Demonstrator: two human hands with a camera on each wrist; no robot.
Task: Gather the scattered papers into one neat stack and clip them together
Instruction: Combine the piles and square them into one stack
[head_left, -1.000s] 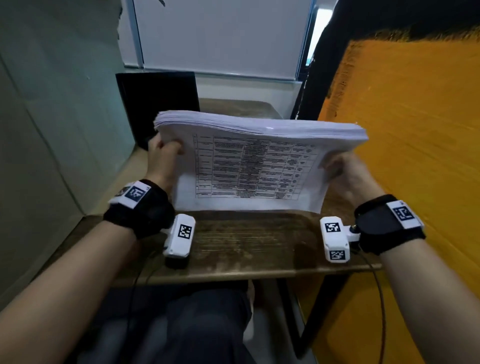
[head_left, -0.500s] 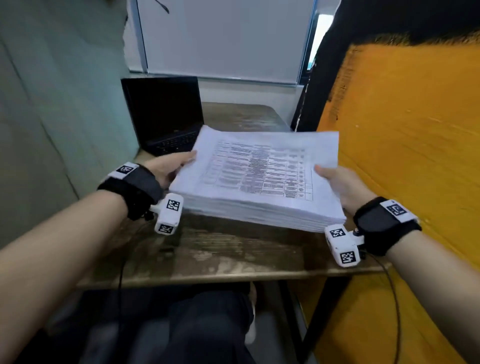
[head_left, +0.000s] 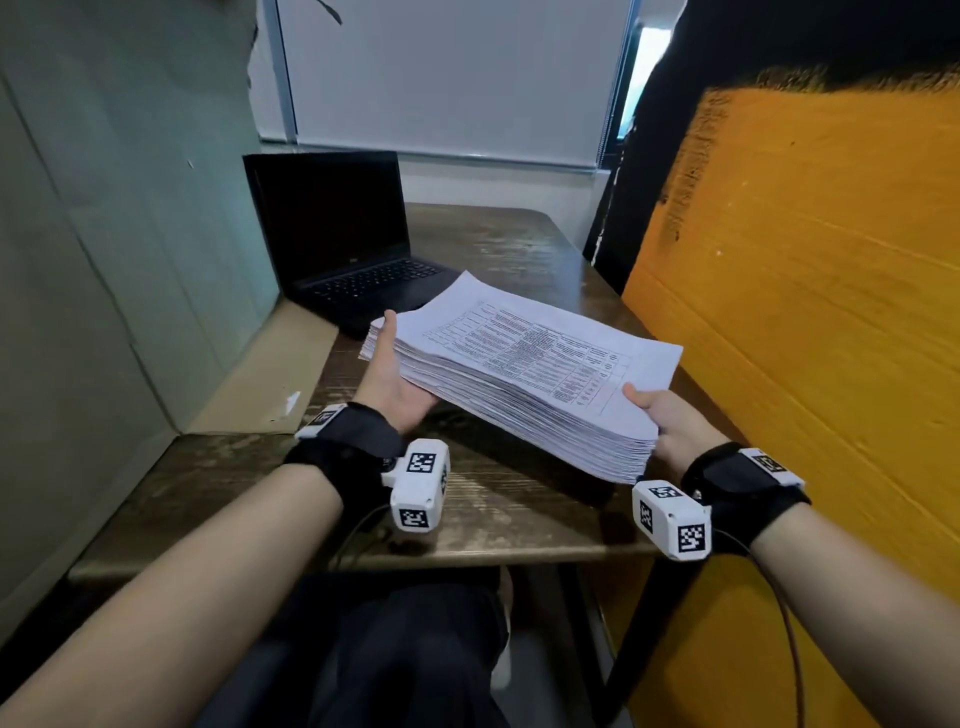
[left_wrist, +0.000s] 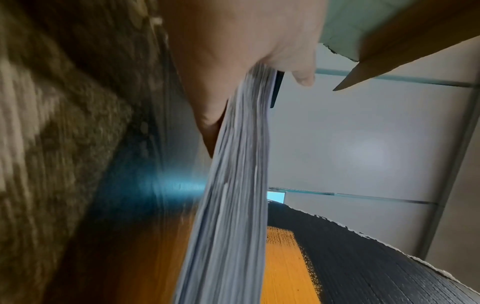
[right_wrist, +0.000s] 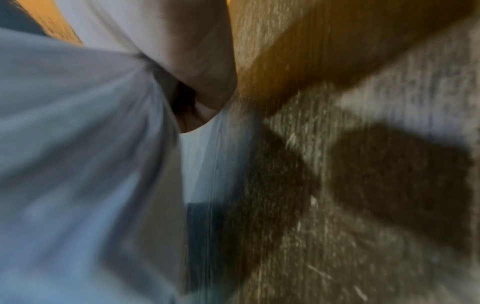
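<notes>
A thick stack of white papers (head_left: 524, 353), a printed table on its top sheet, hangs flat and turned diagonally just above the wooden table (head_left: 493, 509). My left hand (head_left: 389, 379) holds its left edge, thumb lying up along the side and fingers underneath. In the left wrist view the stack (left_wrist: 233, 205) runs between the thumb and palm of that hand (left_wrist: 233, 51). My right hand (head_left: 670, 421) grips the near right corner with its thumb on top. The blurred right wrist view shows the papers (right_wrist: 78, 144) against that hand (right_wrist: 202, 61). No clip is in view.
An open black laptop (head_left: 353, 249) sits at the back left of the table, close behind the stack. An orange panel (head_left: 805, 312) walls the right side. A grey-green cardboard panel (head_left: 104, 260) walls the left. My legs are under the table's front edge.
The stack stood upright on its long edge, then was laid flat, and has now turned diagonally. Both hands moved with it, the left one sliding along the side edge.
</notes>
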